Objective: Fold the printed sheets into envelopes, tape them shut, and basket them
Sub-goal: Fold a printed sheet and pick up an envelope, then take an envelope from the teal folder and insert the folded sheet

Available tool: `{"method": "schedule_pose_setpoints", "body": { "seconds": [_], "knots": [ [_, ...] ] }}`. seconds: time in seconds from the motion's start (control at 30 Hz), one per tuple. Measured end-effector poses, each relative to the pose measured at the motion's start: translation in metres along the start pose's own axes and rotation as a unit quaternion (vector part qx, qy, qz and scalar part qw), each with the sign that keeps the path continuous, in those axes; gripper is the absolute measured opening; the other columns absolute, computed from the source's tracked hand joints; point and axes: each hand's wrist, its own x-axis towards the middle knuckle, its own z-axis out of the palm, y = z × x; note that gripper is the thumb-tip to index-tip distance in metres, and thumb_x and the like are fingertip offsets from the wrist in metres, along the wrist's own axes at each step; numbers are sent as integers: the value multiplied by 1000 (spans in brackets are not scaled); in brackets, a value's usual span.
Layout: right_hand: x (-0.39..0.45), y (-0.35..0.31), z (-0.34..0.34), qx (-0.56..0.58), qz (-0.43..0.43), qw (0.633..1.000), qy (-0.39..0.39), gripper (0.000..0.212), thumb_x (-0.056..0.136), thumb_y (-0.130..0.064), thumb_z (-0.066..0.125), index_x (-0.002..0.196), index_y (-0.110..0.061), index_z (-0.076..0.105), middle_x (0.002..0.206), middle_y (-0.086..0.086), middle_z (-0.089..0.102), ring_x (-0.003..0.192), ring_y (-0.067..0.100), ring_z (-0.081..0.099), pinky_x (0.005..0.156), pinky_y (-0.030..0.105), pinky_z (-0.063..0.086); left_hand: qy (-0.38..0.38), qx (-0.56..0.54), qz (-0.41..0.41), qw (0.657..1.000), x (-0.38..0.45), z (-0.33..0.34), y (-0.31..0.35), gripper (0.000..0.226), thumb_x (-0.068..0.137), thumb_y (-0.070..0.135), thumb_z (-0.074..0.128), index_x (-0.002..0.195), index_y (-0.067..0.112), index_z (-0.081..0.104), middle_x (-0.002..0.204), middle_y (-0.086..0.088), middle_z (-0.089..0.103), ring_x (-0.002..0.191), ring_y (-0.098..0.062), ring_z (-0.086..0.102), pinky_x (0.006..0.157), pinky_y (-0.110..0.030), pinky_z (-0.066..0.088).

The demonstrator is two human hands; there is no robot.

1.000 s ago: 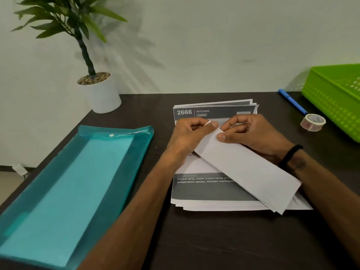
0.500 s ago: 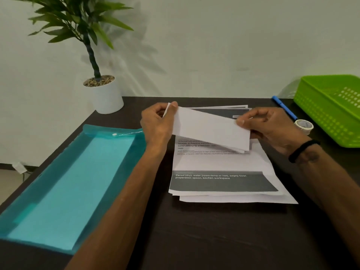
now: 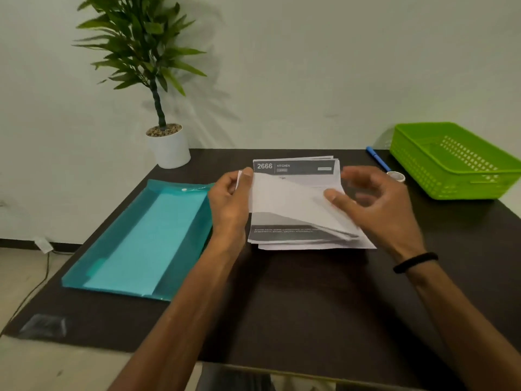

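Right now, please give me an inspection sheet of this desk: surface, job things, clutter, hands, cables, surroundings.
Surface: dark table, matte.
Job's things: folded sheet held above printed stack; tape roll beside green basket, no envelope seen inside.
Clutter: teal folder, blue pen, potted plant.
Grips: left hand pinches the sheet's left end; right hand blurred at its right end, hold unclear.
Cables: one cable on the floor, left.
Surroundings: plain wall.
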Motion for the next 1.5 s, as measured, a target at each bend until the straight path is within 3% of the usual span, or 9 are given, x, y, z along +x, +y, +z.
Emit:
{"method": "schedule_pose_setpoints", "body": {
  "seconds": [0.17,0.4,0.47,0.57,0.73,0.97,1.13,1.33,1.5],
  "knots": [
    [-17,-44,-9,-236,-132,936,-224,112,55,-87,76,152,-44,40,151,-18,49,137,8,47,118,40,38,2,-7,-12,1000,-45,-1,16,16,97,35,71,89,21,69,80,5,73,73,-7,66,66,-29,54],
    [-66,-27,-1,-274,-154,903,-292,91,74,-75,70,153,-46,37,155,-13,48,141,14,44,117,43,41,0,134,11,991,-105,-38,6,20,99,36,67,113,23,68,109,6,73,103,-13,69,75,-18,52],
    [-81,-18,0,-266,-135,898,-322,89,75,-75,73,152,-45,39,155,-13,47,142,13,42,119,38,37,-8,258,126,958,-124,-51,5,24,99,30,66,123,23,64,120,8,67,112,-9,62,85,-12,48],
    [-92,-6,5,-267,-114,891,-349,84,72,-76,74,144,-40,52,149,-13,51,137,10,43,118,36,37,-98,449,337,822,-149,-61,-5,32,101,30,56,131,22,63,134,2,60,126,-15,51,109,-29,43],
    [-94,-5,9,-299,-115,872,-371,83,74,-81,60,139,-29,63,145,-10,52,128,8,40,114,34,39,-329,491,173,788,-164,-53,-33,58,104,26,52,158,16,35,159,-8,42,148,-22,37,124,-40,30],
    [-108,7,1,-298,-108,885,-340,83,83,-84,43,144,-30,58,150,-13,49,137,5,35,117,31,35,-307,513,194,778,-158,-56,-27,49,109,27,44,157,15,40,162,-5,41,153,-15,29,126,-25,15],
    [-118,15,-19,-303,-91,903,-290,67,89,-68,50,141,-28,61,143,-15,46,128,-8,29,101,2,21,-285,544,177,769,-159,-69,-25,55,109,41,38,160,22,32,168,3,29,155,-11,22,128,-28,15],
    [-122,16,-51,-334,-68,905,-254,70,82,-72,49,129,-24,70,127,-13,52,118,3,45,97,17,37,-285,551,143,771,-145,-93,-10,59,106,46,46,159,22,35,166,4,31,153,-11,27,124,-27,21],
    [-115,11,-42,-355,-140,905,-187,53,89,-67,56,94,-18,78,106,-7,61,97,10,57,80,21,48,-340,567,99,744,-115,-92,16,53,102,49,55,150,27,51,155,5,50,141,-15,47,117,-34,38]
  ]
}}
